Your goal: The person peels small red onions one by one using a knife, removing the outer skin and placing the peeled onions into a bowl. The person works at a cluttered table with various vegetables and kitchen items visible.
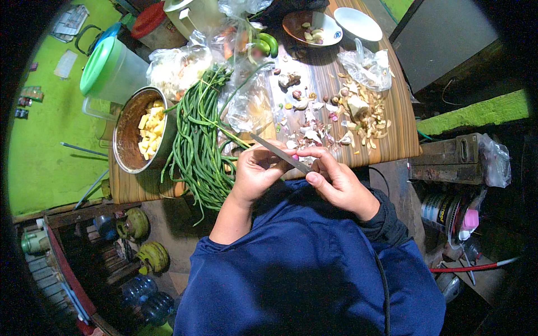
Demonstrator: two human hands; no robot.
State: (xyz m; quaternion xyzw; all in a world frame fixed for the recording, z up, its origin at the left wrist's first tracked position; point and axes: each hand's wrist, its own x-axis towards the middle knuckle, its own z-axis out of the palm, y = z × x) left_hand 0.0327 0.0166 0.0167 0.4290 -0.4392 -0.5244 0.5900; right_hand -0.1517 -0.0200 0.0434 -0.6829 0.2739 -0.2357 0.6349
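Note:
My right hand [342,187] grips a knife [279,153], its blade slanting up and left across the front of my left hand. Between the fingertips of both hands shows a small purple-red shallot [295,157], mostly covered by fingers. My left hand [256,170] holds it from the left side. The knife's handle is hidden in my right palm. Just beyond the hands, shallot and garlic skins [313,133] lie scattered on the table. A large bunch of green long beans [197,138] rests close to my left hand.
At the left stands a metal pot [119,145] with yellow cubes [151,130]. Brownish peelings [372,122] lie at the right, below a plastic bag [370,69]. Farther back are a bowl [294,23] of peeled cloves and a white bowl [357,24]. The wooden table [399,126] curves at its right edge.

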